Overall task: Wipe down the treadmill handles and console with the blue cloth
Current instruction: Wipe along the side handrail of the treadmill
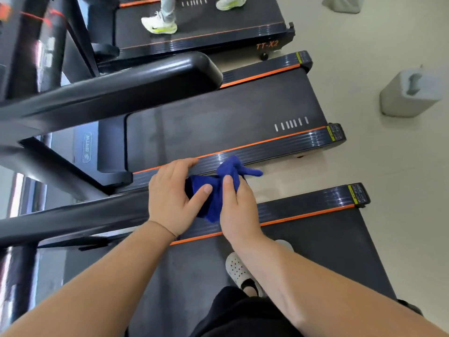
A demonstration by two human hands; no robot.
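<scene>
Open gap between near handle (pixel 73 218) and neighbouring treadmill's handle (pixel 145 81); free room rightward.

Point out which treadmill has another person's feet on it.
The farthest treadmill, labelled TT-X2: two white shoes stand on its belt. The middle treadmill shows no feet; the nearest treadmill holds only the camera wearer's own shoe.

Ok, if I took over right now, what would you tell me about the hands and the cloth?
Left hand: holds the blue cloth at the end of the near handle, thumb on the cloth.
Right hand: grips the cloth's other side.
Done: cannot tell what is already wiped.
Left: wipe along this handle, the far handle, then the console, which is not clearly in view.
</scene>
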